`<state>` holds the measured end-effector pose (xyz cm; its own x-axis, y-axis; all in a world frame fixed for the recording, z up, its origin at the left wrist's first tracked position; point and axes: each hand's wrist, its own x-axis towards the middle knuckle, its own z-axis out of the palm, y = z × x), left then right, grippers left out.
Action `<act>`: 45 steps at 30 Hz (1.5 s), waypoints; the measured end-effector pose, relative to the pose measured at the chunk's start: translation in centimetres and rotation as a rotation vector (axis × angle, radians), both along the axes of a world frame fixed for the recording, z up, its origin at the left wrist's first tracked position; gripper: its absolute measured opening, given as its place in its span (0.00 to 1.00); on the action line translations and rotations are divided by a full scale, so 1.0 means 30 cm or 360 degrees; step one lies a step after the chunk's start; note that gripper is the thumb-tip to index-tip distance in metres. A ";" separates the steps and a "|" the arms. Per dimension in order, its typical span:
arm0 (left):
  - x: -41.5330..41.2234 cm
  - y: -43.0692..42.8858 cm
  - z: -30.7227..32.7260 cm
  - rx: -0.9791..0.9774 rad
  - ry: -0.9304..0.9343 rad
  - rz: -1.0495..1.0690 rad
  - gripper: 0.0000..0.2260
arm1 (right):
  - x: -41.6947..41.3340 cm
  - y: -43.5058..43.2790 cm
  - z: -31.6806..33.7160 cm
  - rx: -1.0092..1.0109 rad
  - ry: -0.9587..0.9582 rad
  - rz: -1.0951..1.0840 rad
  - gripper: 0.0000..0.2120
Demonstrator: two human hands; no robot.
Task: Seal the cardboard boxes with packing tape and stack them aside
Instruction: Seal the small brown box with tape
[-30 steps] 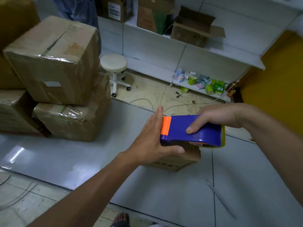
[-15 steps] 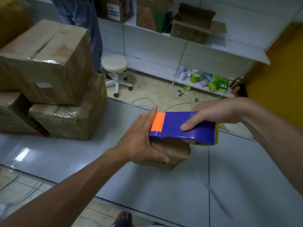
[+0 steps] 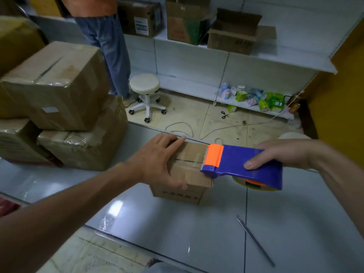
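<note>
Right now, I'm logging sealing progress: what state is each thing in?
small box, flaps closed, clear tape seemingly over the top seam.
tape dispenser, held at the box's right top edge.
left hand, flat on the box top, pressing.
right hand, gripping the tape dispenser.
stacked boxes, taped shut, piled on the left.
shelf box, flaps open.

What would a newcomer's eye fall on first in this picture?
The blue tape dispenser with its orange blade end stands out at centre right, held by the right hand over the edge of the small cardboard box. The left hand rests on that box. At left, taped boxes are stacked.
</note>
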<state>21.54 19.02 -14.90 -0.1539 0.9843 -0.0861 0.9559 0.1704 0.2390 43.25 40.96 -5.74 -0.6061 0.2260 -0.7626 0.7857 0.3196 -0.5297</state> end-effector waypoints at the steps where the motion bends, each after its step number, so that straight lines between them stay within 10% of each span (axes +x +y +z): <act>1: -0.005 0.020 0.020 -0.0054 0.0089 -0.0041 0.54 | 0.001 0.005 -0.007 -0.0029 0.0008 0.0009 0.18; 15: 0.033 0.090 0.062 -0.0279 -0.0047 -0.0055 0.50 | 0.073 0.101 -0.144 -0.0464 0.0232 0.0097 0.10; 23: 0.017 0.096 0.045 -0.0306 -0.0112 -0.0025 0.50 | 0.123 0.137 -0.283 -0.0659 0.0370 0.0109 0.31; 45: 0.007 0.095 0.029 -0.0202 -0.0112 -0.0047 0.50 | 0.196 0.175 -0.385 -0.0632 0.0552 0.0146 0.34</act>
